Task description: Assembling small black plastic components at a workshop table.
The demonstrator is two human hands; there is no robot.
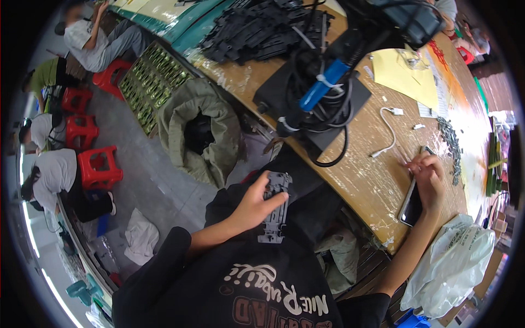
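My left hand (255,203) grips a dark grey plastic toy-car chassis (275,218), held over my lap with its long side roughly upright in the view. The thumb lies across the chassis and the fingers wrap behind it. Out over the table, my right hand (428,177) has its fingers curled and drawn together; whatever they hold, if anything, is too small to make out. Beneath that hand and wrist a smartphone (411,206) lies on the wooden table (361,180), partly covered. A strip of small dark grey parts (450,147) is spread just beyond the right hand.
A black device with bundled cables (322,109) stands on the table, near a white cable (389,131) and yellow paper (404,76). Black plastic parts (262,33) are heaped behind. At left are an open sack (175,131), red stools (101,167) and seated people. A plastic bag (448,268) sits right.
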